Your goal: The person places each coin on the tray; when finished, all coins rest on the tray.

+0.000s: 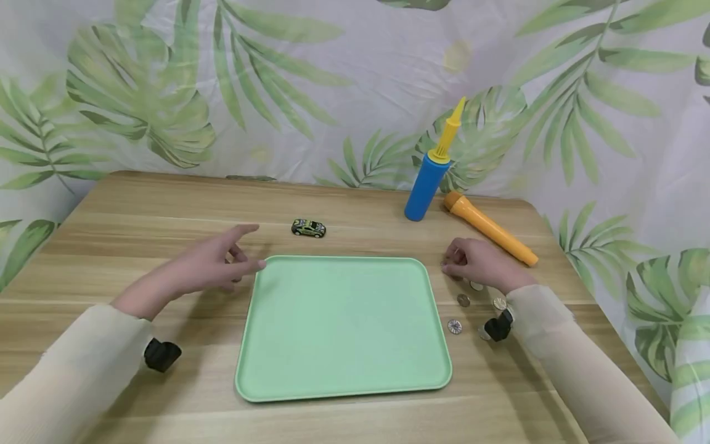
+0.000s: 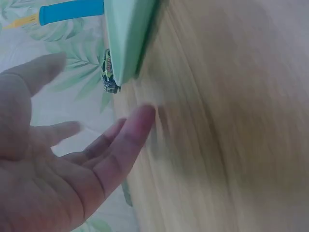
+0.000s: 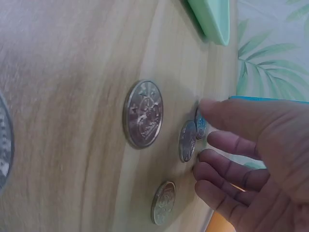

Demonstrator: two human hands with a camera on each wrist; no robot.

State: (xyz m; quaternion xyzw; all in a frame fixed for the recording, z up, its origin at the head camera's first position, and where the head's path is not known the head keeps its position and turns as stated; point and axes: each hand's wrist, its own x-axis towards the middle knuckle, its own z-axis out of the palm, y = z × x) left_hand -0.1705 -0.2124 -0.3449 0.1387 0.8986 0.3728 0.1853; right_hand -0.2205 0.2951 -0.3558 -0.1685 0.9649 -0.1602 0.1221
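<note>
My right hand [image 1: 479, 262] is low over the table beyond the tray's right side. Its thumb and curled fingers pinch a silver coin [image 3: 201, 124], whose face shows partly below the thumb in the right wrist view. Close by lie several more coins, among them a large one [image 3: 144, 114], another [image 3: 187, 140] near the fingertips, and one [image 1: 454, 326] nearer the tray. My left hand [image 1: 213, 262] hovers with index finger and thumb extended, holding nothing. Its thumb tip overlaps the far left corner of the green tray [image 1: 344, 396] in the head view.
A small patterned toy car [image 1: 309, 228] sits behind the tray. At the back right stand a blue pump with a yellow nozzle [image 1: 424, 185] and, lying beside it, an orange toy microphone [image 1: 490, 228]. Leaf-print cloth [image 1: 310, 92] hangs behind the wooden table [image 1: 183, 203].
</note>
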